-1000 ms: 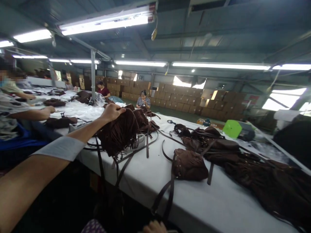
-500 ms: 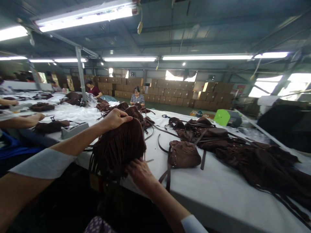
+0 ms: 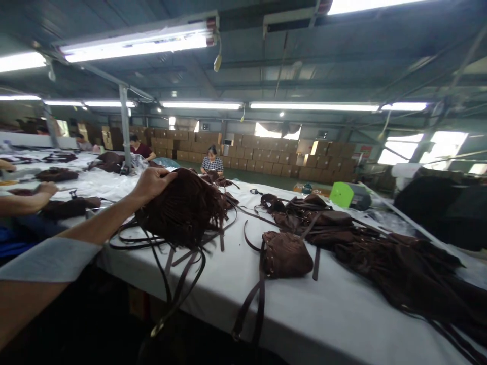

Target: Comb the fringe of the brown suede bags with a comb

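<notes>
My left hand is closed on the top of a dark brown fringed bag, which rests on the white table with its straps trailing over the front edge. My arm reaches in from the lower left with a pale sleeve cuff. My right hand is out of view. A second small brown fringed bag lies to the right of the held one, its strap hanging off the edge.
A heap of brown bags and straps covers the table's right side. A green object stands at the back. A neighbour's arm rests at left. Other people sit further back, before stacked cartons.
My right hand, which touched the bag's fringe half a second ago, has dropped out of view. The bag has been set down on the table further left, straps now spilling over the edge.
</notes>
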The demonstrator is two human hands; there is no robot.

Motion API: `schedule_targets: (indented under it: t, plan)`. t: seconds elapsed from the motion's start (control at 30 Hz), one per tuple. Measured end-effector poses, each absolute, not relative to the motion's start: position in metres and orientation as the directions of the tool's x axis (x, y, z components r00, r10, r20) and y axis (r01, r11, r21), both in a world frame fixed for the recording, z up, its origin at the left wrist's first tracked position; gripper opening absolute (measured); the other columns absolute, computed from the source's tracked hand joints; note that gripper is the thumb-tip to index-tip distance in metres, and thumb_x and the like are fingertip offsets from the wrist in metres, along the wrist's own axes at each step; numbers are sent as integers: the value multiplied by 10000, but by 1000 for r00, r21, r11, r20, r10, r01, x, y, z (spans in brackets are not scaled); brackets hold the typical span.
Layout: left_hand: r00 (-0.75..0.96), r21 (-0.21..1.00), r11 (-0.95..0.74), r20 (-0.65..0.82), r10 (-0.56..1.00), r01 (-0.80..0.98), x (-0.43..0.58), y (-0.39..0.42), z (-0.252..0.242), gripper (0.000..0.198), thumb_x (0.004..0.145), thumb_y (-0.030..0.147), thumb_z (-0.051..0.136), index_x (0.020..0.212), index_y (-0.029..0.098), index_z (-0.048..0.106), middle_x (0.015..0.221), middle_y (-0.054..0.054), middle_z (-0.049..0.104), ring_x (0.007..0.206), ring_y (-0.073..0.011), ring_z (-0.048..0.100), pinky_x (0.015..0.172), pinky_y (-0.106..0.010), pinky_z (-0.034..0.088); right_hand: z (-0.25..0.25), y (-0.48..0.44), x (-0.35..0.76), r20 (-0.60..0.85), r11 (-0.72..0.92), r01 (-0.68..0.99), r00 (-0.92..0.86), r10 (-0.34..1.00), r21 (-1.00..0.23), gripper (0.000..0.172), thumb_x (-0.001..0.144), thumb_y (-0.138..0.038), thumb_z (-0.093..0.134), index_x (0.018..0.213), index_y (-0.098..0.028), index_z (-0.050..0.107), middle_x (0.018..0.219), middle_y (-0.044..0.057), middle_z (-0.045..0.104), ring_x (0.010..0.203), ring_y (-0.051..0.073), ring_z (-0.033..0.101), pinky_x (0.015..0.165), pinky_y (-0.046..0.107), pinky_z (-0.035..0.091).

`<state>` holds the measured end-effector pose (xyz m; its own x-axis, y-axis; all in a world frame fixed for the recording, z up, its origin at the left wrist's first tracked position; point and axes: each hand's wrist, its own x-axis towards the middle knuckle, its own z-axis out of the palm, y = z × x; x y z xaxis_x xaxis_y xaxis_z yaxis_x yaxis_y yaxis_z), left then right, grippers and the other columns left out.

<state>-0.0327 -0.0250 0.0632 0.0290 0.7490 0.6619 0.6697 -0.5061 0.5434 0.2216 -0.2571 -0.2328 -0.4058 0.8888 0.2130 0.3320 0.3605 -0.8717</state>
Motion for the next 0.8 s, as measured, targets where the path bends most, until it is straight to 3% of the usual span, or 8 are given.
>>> schedule_targets:
  t: [0.1, 0.17, 0.23, 0.33, 0.43, 0.6, 0.7, 0.8]
  plan:
    - [169, 404, -558, 681, 712, 724, -26, -27, 73, 354, 779, 471, 558, 862, 168, 722, 798, -50, 708, 742, -185, 589, 706, -279, 389, -227, -250, 242, 265, 329, 584, -196, 944, -742, 182, 903, -183, 483, 887, -154, 662, 871, 56, 658, 787, 159, 600, 762, 288, 457]
    - [267, 291, -546, 637, 723, 786, -16, -32, 61, 356, 789, 490, 530, 829, 191, 720, 793, -67, 709, 740, -211, 604, 684, -291, 383, -225, -247, 248, 301, 259, 733, -79, 951, -628, 270, 886, -99, 403, 1003, -183, 632, 868, 65, 668, 796, 180, 622, 715, 267, 431]
    - [309, 216, -502, 570, 761, 837, -10, -38, 41, 360, 791, 506, 506, 780, 210, 710, 768, -74, 703, 726, -229, 611, 646, -295, 369, -226, -245, 249, 282, 168, 725, 37, 959, -668, 299, 899, -122, 362, 1081, -209, 581, 772, 43, 658, 696, 185, 637, 623, 258, 416]
    - [248, 246, -415, 508, 825, 876, -12, -48, 8, 358, 788, 512, 486, 741, 220, 687, 699, -58, 678, 692, -227, 606, 600, -283, 350, -232, -239, 242, 63, -28, 300, 290, 955, -954, 212, 885, -288, 454, 1062, -211, 542, 569, -15, 579, 482, 170, 580, 473, 238, 385]
    - [151, 371, -344, 460, 875, 863, -20, -59, -13, 356, 786, 512, 477, 719, 207, 649, 596, -22, 622, 620, -202, 581, 565, -268, 342, -232, -225, 232, -256, -153, -294, 354, 899, -943, 274, 788, -404, 578, 948, -190, 517, 488, -46, 527, 374, 132, 498, 383, 205, 348]
    - [37, 520, -256, 394, 918, 815, -21, -79, -31, 349, 782, 518, 495, 712, 202, 626, 584, -2, 612, 607, -192, 572, 552, -265, 355, -203, -201, 220, -265, -64, -494, 349, 899, -867, 320, 709, -306, 608, 980, -154, 532, 633, -2, 621, 521, 128, 594, 482, 208, 455]
    - [8, 635, -254, 363, 932, 729, -15, -93, -44, 357, 778, 535, 517, 734, 199, 630, 606, 5, 627, 620, -186, 578, 564, -258, 384, -174, -195, 214, -102, 75, -404, 399, 911, -912, 463, 753, -306, 581, 1180, -150, 491, 702, 18, 664, 642, 182, 660, 575, 263, 512]
    - [9, 747, -240, 300, 954, 620, -6, -111, -59, 366, 762, 555, 545, 754, 199, 630, 580, 17, 610, 556, -170, 549, 512, -253, 384, -154, -193, 202, 123, 135, 10, 483, 867, -991, 498, 842, -268, 491, 1319, -145, 425, 710, 35, 678, 664, 210, 672, 603, 289, 504]
